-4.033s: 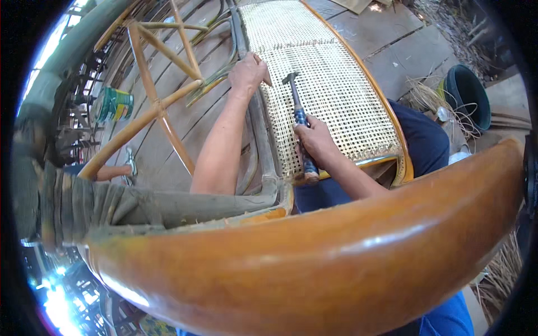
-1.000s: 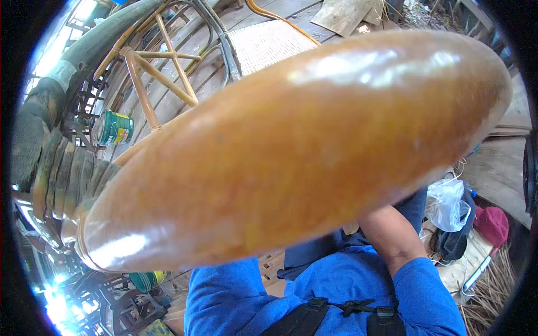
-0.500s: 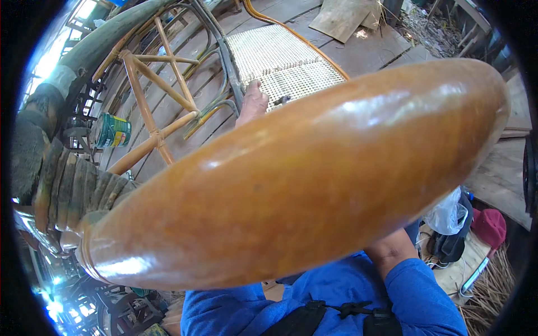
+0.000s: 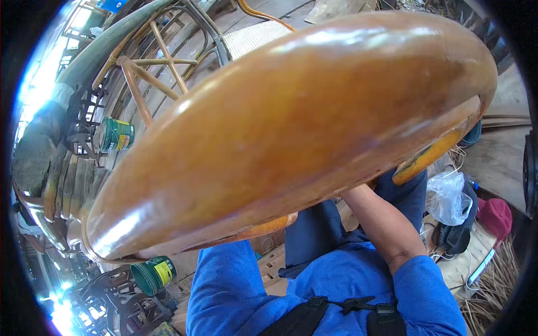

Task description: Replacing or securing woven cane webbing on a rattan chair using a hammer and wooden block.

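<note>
Hiding both hands, a broad, glossy brown curved piece (image 4: 291,134) slants across the view, low at its left end and higher at its right. The fingers of the left hand and right hand lie out of sight behind it, so I cannot tell how far they are open or what they have hold of. The left sleeve (image 4: 224,280) disappears beneath its lower edge; further right, the bare right forearm (image 4: 381,224) runs up under the same edge. A woven cane panel (image 4: 255,38) shows only in part, above the brown piece's upper edge, on a plank floor (image 4: 288,8).

From the left, a thick grey-green pole (image 4: 92,66) curves upward over dark, stacked wooden strips (image 4: 73,185). Near these stands a green bucket (image 4: 117,134), beside a frame of crossed brown poles (image 4: 137,92). Lower down, another green bucket (image 4: 151,277) is tilted. Toward the middle are the blue shirt (image 4: 347,274), with a buckled black strap (image 4: 308,316) across it, and dark trousers (image 4: 314,229). Right of the knees, a clear plastic bag (image 4: 448,196) lies against dark cloth (image 4: 457,235); just beside is a maroon cloth item (image 4: 494,218), with dry, thin strips (image 4: 496,291) spread below.
</note>
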### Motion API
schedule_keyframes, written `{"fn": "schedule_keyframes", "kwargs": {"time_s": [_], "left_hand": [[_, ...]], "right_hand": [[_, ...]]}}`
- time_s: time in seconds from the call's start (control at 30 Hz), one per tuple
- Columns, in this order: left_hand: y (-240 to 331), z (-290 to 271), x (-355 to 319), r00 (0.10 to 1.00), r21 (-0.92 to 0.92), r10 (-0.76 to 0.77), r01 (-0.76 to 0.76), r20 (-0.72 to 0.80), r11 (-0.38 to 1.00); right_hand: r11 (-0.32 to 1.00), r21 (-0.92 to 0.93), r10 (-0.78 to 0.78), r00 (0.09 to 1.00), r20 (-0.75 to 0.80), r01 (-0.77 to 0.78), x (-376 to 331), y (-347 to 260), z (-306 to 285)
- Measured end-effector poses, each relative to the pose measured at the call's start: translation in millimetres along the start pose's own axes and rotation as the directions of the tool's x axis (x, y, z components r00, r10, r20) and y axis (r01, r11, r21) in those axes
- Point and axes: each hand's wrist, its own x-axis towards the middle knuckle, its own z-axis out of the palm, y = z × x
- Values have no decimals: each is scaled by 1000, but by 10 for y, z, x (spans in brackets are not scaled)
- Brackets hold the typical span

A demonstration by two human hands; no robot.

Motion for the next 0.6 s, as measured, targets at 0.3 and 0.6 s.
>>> {"fn": "schedule_keyframes", "kwargs": {"time_s": [0.3,0.6], "left_hand": [[87,18,16,991,-70,-106,111,76,991],[347,-197,8,972,-141,-207,221,110,965]], "right_hand": [[980,189,62,998,-24,-56,193,181,132],[992,-109,-60,998,14,61,362,116,132]]}}
